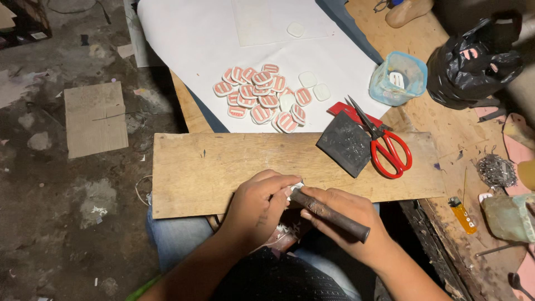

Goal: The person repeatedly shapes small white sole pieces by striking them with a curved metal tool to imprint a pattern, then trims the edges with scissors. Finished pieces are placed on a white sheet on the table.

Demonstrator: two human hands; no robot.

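Observation:
My left hand (257,205) is closed around a small white piece (293,188) at the near edge of a wooden board (206,167) lying across my lap. My right hand (350,223) grips a dark, rusty knife-like tool (330,214), its tip against the white piece. A pile of small white pieces with red stripes (261,97) lies on a white sheet (189,39) beyond the board. A few plain white pieces (314,86) sit beside the pile.
Red-handled scissors (384,146) rest on a dark rubber block (346,142) on the board's right. A blue plastic bag (398,78), a black bag (473,61), a lighter (461,214) and metal shavings (495,170) lie on the bench at right. Cardboard (95,118) lies on the floor at left.

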